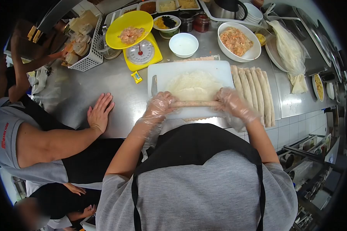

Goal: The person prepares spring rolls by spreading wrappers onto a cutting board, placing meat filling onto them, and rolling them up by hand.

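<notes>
Your two hands grasp a slender roll [196, 103] on the white cutting board

Your left hand [161, 103], in a clear plastic glove, has its fingers curled around the left end of the roll. Your right hand [234, 102], gloved alike, grips the right end. Between them the roll lies straight, left to right, across the near half of the cutting board [159, 68]. Just beyond it on the board is a thin whitish wrapper sheet [198, 82]; you cannot tell from this view whether the sheet and the roll are joined.

Just right of the board, near your right hand, long pale rolls [254, 94] lie side by side. Far right of the board stands a large white bowl [244, 58] of orange-flecked filling [236, 41], and a clear plastic bag [288, 49] lies farther right. Beyond the board is a small white bowl [183, 45]. To its left, a yellow kitchen scale [157, 57] bears a yellow pan [115, 30] with pinkish filling [131, 35]. A small yellow packet [136, 77] lies near the scale, left of the board. Well left of your left hand, a co-worker's bare hand [100, 112] rests flat on the steel table [123, 94].
</notes>
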The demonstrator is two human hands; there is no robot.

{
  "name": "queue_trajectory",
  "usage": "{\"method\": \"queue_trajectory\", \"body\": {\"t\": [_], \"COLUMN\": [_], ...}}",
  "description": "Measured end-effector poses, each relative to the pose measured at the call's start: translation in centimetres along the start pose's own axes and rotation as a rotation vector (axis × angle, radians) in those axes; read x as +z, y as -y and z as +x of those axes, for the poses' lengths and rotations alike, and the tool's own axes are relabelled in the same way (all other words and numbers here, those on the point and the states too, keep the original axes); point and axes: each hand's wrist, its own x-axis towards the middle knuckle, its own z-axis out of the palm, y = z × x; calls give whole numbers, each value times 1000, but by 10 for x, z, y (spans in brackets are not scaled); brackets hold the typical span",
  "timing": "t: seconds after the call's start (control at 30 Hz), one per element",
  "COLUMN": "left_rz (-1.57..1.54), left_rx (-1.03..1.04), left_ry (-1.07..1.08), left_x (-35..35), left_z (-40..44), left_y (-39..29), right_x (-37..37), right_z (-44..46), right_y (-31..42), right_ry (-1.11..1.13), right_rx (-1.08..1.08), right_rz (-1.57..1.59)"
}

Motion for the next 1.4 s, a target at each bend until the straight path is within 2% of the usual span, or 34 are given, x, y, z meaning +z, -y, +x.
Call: {"method": "queue_trajectory", "body": {"t": [0.03, 0.1, 0.17, 0.23, 0.27, 0.33, 0.37, 0.43, 0.57, 0.63, 0.67, 0.73, 0.77, 0.9, 0.93, 1.0, 1.03, 1.1, 1.2, 1.23, 1.3, 1.4], "left_rz": [-2, -48, -72, -92, -116, -140, -123, -105, -140, -136, -124, -114, -85, -109, -110, -159, -160, -168, -213, -215, -249, -204], "left_rx": [-6, 9, 10, 9, 30, 46, 58, 65, 26, 14, -7, -22, -60, -88, -91, -85, -90, -111, -118, -111, -116, -102], "left_ry": [0, -42, -66, -89, -140, -195, -219, -251, -228, -198, -203, -209, -277, -393, -393, -388, -388, -385, -398, -400, -391, -402], "left_x": [0, 0, -1, -1, -1, -1, -3, -3, 0, -2, -4, -4, -4, 1, 2, 1, 2, 2, 0, -1, -4, -8], "left_z": [-4, -10, -11, -14, -16, -19, -20, -20, -20, -22, -24, -28, -31, -39, -40, -41, -41, -42, -40, -37, -34, -31], "left_y": [3, 7, 5, 4, 3, -2, -5, -6, -3, -4, -4, -4, -3, 3, 3, 5, 5, 5, 3, 3, 2, 2], "right_x": [-3, -11, -15, -15, -11, 0, -1, -12, -4, -3, -2, -14, -8, 44, 64, 101, 86, 41, 20, 24, 48, 102], "right_z": [8, 30, 77, 123, 142, 169, 178, 189, 186, 183, 180, 163, 152, 100, 91, 80, 80, 79, 82, 82, 83, 93], "right_y": [-4, -12, -8, 4, 1, -1, 0, 12, -1, -12, -18, 0, 7, 47, 51, 53, 52, 42, 42, 48, 63, 44], "right_ry": [5, -177, -344, -470, -468, -284, -283, 63, 51, -153, -152, -388, -389, 48, 51, -82, -80, -67, 27, 25, 27, -85], "right_rx": [-4, -63, -168, -272, -279, -47, -54, 202, 184, 20, 23, 29, 35, -336, -338, -326, -331, 114, 195, 200, -241, -235], "right_rz": [1, 42, 344, -125, -123, -386, -387, -522, -500, -223, -223, 307, 306, -26, -24, -1228, -1226, -375, -430, -435, -83, -269]}}
